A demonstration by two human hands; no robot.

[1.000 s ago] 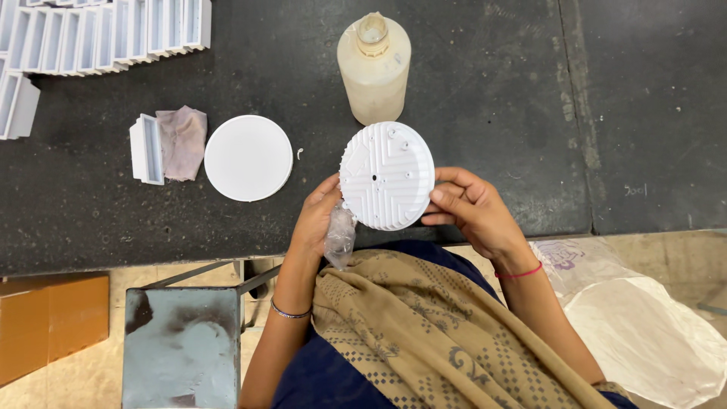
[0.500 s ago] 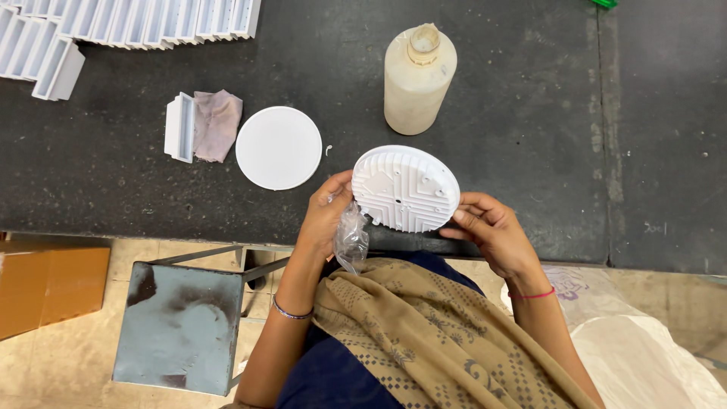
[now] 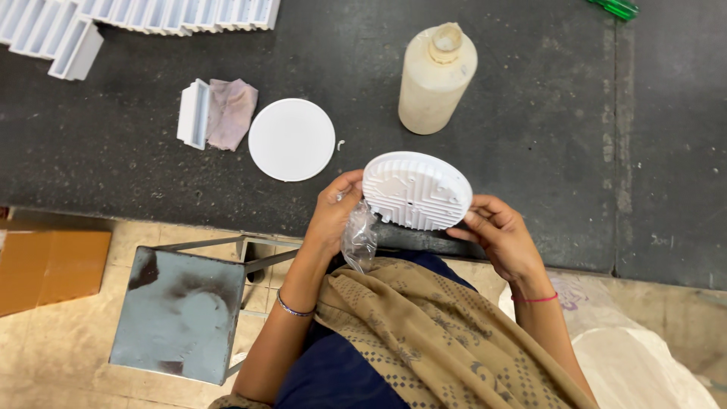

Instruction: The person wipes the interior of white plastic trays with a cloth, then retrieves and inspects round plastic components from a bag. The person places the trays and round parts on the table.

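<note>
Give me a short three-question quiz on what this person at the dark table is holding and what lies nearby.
1. True or false: both hands hold the ribbed white disc.
2. What hangs from the left hand? A) a clear plastic bag B) a green screwdriver C) a metal spoon
3. Which thing stands upright on the table beyond the disc?

Key:
1. True; the right hand steadies the other edge.
2. A, the clear plastic bag.
3. The cream plastic bottle; the smooth white disc and pink cloth lie flat.
</note>
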